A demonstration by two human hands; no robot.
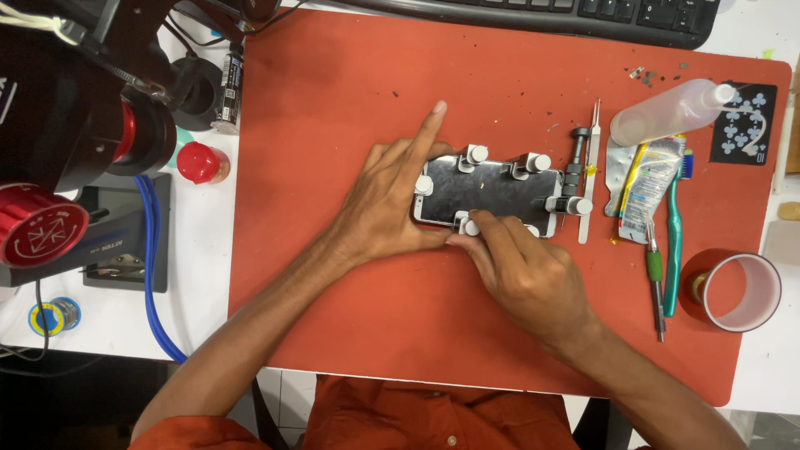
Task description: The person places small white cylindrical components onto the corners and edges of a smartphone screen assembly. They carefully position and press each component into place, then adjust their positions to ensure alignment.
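— Where are we with the dark-screened smartphone (492, 193)?

— It lies flat near the middle of the red rubber work mat (333, 125), ringed by small white-capped screw clamps (475, 155) along its edges. Our left hand (392, 200) rests on the phone's left end, forefinger stretched out straight past the top edge, the other fingers curled narrow against the frame, steadying it rather than holding anything up.

— And the right hand (521, 267)?

— It comes in from below, thumb and forefinger pinched on the white clamp (472, 225) at the lower edge. So we judge that we are mid-clamping: setting or turning that lower clamp while the others already sit in place.

— What does the next move ask of us?

— A small, careful turn of the fingertips, with the left hand keeping the phone from sliding. Too much force could stress the glass.

— Anything close by?

— To the right lie metal tweezers (590, 167), a clear plastic squeeze bottle (667, 112), a green toothbrush (673, 242) and a roll of red tape (737, 292), all apart from our hands. A black keyboard (583, 12) sits beyond the mat's top edge.
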